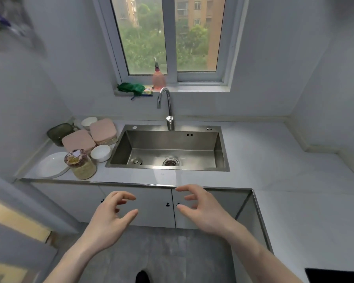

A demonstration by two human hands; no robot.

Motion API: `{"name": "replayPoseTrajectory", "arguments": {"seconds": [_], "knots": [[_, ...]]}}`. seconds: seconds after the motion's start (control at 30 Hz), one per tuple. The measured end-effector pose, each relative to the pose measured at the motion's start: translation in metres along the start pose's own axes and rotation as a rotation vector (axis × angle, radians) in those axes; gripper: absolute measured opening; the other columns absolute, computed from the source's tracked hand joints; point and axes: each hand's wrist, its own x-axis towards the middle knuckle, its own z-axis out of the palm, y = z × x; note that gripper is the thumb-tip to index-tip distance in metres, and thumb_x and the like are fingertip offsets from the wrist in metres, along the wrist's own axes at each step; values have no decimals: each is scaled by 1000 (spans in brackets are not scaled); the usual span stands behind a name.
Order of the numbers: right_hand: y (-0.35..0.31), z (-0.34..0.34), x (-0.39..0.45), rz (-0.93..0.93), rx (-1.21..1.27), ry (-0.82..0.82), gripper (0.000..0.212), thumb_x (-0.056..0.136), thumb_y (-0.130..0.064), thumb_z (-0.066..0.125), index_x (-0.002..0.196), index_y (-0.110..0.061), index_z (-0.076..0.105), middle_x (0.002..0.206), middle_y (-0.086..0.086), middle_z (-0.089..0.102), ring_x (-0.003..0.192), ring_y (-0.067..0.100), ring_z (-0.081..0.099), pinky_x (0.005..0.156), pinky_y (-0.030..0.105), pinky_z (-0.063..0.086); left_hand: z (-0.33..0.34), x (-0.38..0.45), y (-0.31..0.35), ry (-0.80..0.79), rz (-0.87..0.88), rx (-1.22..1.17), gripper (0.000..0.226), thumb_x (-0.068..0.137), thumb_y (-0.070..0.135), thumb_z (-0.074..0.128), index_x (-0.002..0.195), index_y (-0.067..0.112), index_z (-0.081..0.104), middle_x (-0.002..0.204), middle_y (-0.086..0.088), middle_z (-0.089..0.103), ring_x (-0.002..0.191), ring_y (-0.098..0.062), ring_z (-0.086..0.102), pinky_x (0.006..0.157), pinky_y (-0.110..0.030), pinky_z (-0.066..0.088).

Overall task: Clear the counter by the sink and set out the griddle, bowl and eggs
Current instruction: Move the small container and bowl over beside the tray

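A: Why are both hands hanging below the counter edge?

B: Left hand and right hand are loosely curled, holding nothing (poised to reach, I'd guess).

A: And what needs clearing?

B: Left of the sink: plate, jar, two pink boxes, a bowl. No griddle or eggs in view.

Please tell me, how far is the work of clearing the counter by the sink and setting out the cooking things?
Nothing looks done yet. The jar, plate, two pink-lidded boxes and white bowls still crowd the counter left of the sink. Both the left hand and right hand hang empty before the cabinet. No griddle or eggs are visible.
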Motion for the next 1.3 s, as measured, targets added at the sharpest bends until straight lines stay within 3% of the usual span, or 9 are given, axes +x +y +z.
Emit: {"name": "replayPoseTrajectory", "arguments": {"seconds": [0.17,0.27,0.4,0.53,0.87,1.1,1.2,1.3], "knots": [[-19,17,64,13,-17,10,39,92,-40,66,129,-47,55,131,-31,50,118,-11,52,103,25,49,-32,58,-31,0,1,-23,24,88,28,78,105,38,65,118,26,60,111,6,57,87,-21,46],[-39,30,103,27,-21,17,37,92,-39,66,127,-47,56,125,-32,51,115,-10,53,98,25,52,-57,93,-55,5,7,-24,25,89,28,78,107,38,64,119,23,60,113,4,57,91,-26,48],[-62,53,153,46,-16,-5,37,93,-39,65,128,-46,55,121,-29,52,112,-12,53,88,14,47,-89,135,-91,1,-6,-28,26,89,28,78,108,40,64,120,24,59,114,1,57,93,-30,50],[-66,74,193,52,-9,-11,38,91,-39,65,127,-46,55,130,-29,51,116,-10,53,99,22,49,-111,171,-123,1,-31,23,27,87,27,78,107,39,63,119,25,59,112,0,57,91,-33,51],[-63,90,301,71,-40,-135,37,90,-38,64,125,-47,56,129,-30,52,114,-13,53,99,23,48,-149,259,-178,75,-126,168,26,81,28,79,103,36,66,108,15,60,102,-10,59,88,-37,50],[-64,124,372,88,-37,-239,40,89,-42,63,128,-46,54,131,-30,51,112,-7,58,99,30,51,-182,304,-206,108,-224,201,24,82,28,79,100,36,66,115,14,57,104,-9,57,92,-37,49],[-69,135,386,110,-45,-257,42,90,-41,62,130,-45,53,132,-27,50,111,-5,59,97,28,52,-192,320,-219,90,-235,198,27,81,23,79,96,38,63,114,12,57,104,-11,58,89,-32,46],[-70,155,405,156,-52,-247,44,90,-40,62,133,-43,52,132,-26,50,110,-4,59,96,25,52,-206,344,-243,20,-227,243,28,83,29,78,106,37,64,121,10,57,109,-13,56,90,-31,45]]}}
